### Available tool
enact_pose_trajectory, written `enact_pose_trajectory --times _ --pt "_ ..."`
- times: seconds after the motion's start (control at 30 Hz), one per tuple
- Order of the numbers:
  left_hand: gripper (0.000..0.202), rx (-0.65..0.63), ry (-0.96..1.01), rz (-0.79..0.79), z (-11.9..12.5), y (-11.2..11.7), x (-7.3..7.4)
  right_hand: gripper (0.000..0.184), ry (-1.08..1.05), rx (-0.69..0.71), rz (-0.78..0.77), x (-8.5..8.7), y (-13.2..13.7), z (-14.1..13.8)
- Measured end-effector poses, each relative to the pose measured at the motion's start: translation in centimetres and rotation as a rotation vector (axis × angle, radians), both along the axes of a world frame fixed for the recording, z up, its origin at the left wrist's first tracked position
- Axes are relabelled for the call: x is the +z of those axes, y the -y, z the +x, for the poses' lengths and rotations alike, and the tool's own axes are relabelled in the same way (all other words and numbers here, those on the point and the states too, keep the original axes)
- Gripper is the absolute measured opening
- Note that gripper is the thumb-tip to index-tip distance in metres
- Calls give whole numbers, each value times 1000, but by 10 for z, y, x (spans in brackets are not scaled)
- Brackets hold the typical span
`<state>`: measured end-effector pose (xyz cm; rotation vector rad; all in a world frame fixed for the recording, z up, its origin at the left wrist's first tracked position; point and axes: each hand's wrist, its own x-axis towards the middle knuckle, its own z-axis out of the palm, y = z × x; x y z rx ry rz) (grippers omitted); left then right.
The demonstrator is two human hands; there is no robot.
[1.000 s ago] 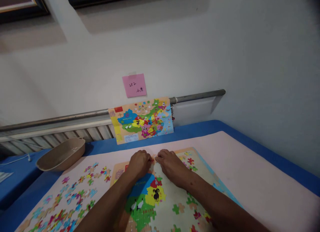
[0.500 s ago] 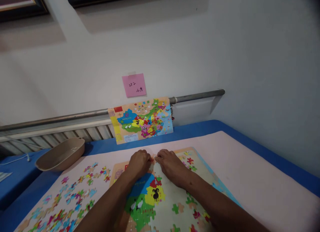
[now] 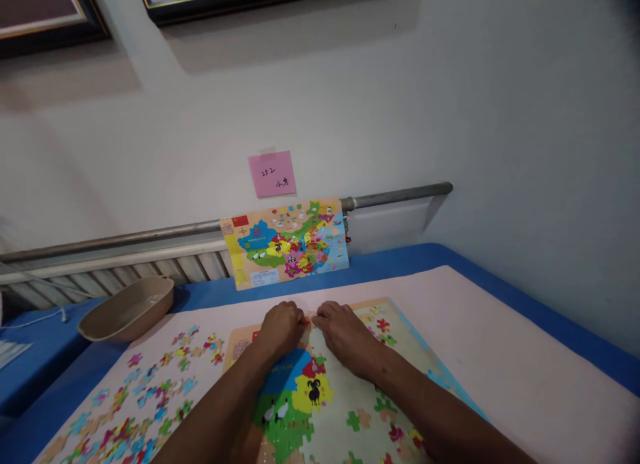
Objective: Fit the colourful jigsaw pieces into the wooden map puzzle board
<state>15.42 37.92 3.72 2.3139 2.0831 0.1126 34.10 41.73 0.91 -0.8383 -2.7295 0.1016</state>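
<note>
A partly filled jigsaw puzzle (image 3: 280,411) of a colourful map lies before me, its left part joined up. At its far edge my left hand (image 3: 284,327) is closed, fingertips on a small red-orange puzzle piece (image 3: 306,322). My right hand (image 3: 345,334) sits just beside it, fingers bent together and pinching down at the same spot on the peach border. The fingers cover most of what they hold there. Loose pieces, such as a green one (image 3: 353,421), lie on the pale bare part of the board, partly behind my right forearm.
Many loose puzzle pieces (image 3: 160,391) are spread over the pink sheet (image 3: 500,344) on the left. A beige basin (image 3: 127,311) stands at the back left on the blue table (image 3: 400,256). A printed map (image 3: 290,244) leans against the pipe (image 3: 400,195), below a pink note (image 3: 273,173).
The whole view has shifted slightly down and right in the picture. Both hands stay at the same place on the puzzle's far edge, with hardly any finger movement.
</note>
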Motion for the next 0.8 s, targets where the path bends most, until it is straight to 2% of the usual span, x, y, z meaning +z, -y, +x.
enact_pose_trajectory --times 0.23,0.53,0.8 --pt "24 9 79 16 -6 -2 -4 28 -4 -1 5 4 0 -1" --pt "23 4 159 50 -6 1 -3 41 -12 63 -2 0 3 -6" --pt "27 88 294 65 -44 4 -1 46 18 40 -10 -2 2 -8"
